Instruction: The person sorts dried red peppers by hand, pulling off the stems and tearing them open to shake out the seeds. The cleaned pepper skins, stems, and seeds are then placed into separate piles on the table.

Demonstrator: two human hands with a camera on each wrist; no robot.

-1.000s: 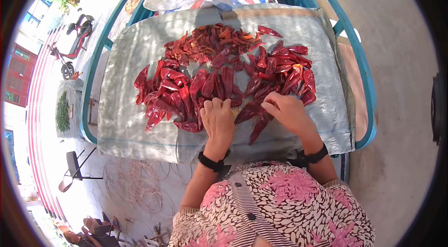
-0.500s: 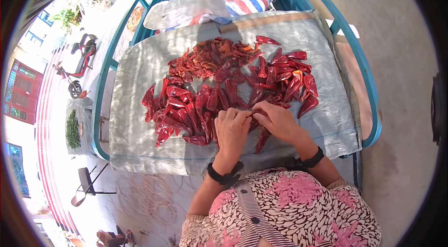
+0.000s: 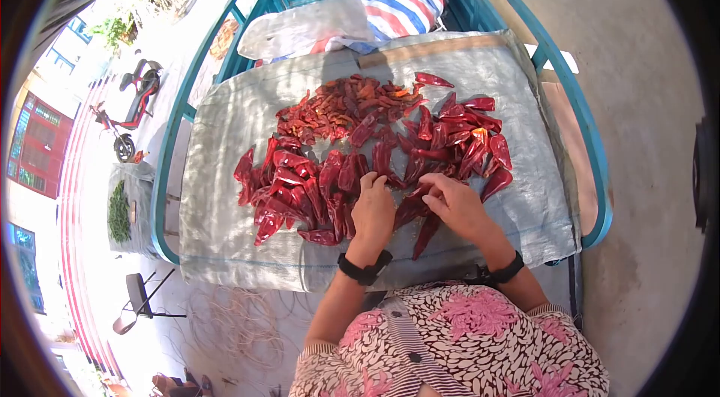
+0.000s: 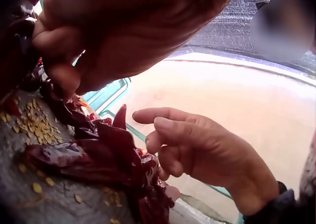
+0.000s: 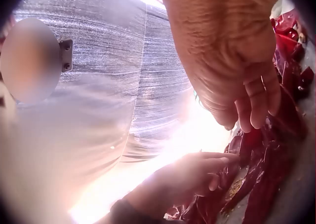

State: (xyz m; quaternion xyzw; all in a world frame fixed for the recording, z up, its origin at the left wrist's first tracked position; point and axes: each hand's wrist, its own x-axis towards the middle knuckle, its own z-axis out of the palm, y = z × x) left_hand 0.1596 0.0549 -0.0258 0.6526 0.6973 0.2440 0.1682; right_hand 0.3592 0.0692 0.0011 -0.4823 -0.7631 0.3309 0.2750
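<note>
- By the teal cart (image 3: 598, 164), framed with tubular rails, a striped sack (image 3: 397, 3) and a translucent plastic bag (image 3: 304, 26) are held at the far end, the bag partly laid over the sack.
- The near part is covered by a grey sheet (image 3: 217, 149), on which red peppers (image 3: 289, 179) are heaped to left and right; smaller, shrivelled pieces (image 3: 337, 108) are gathered behind them.
- Pale seeds (image 4: 34, 123) are scattered on the sheet among the peppers.
- The left hand (image 3: 373, 213) is held over the near side of the left heap, fingers bent downward; whether a pepper is gripped cannot be told.
- The right hand (image 3: 461, 209) is poised beside the near peppers, index finger extended and the others loosely bent, with nothing seen gripped.
- Between and below the hands, one long pepper (image 3: 426, 238) is pointed toward the sheet's front edge.
- Broad margins of sheet are left showing at either side of the heaps, a narrower one in front; both sides are bordered by the rails.
</note>
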